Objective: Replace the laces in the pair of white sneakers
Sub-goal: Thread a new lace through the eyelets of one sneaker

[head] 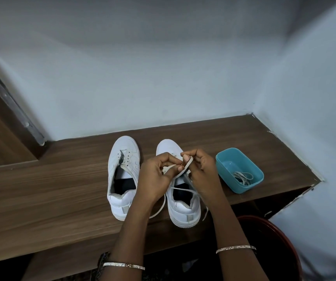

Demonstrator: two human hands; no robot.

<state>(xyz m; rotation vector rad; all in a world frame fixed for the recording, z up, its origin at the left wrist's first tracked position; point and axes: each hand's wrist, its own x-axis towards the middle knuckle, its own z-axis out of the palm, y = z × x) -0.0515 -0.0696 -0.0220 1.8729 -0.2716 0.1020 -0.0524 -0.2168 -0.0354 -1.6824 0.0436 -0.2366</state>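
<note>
Two white sneakers stand side by side on a brown wooden counter (51, 179), toes toward the wall. The left sneaker (122, 175) has bare eyelets and no lace. Over the right sneaker (180, 199) both hands work a white lace (184, 166). My left hand (157, 177) pinches one stretch of the lace between thumb and fingers. My right hand (200, 169) pinches the other stretch just beside it. Loose lace ends trail across the shoe's opening and hang down at its sides. The hands hide the right sneaker's eyelets.
A teal plastic box (239, 169) with another white lace coiled inside sits right of the shoes. Walls close in behind and on the right. The counter's front edge runs below the heels, and a dark red round tub (274, 246) stands beneath at lower right.
</note>
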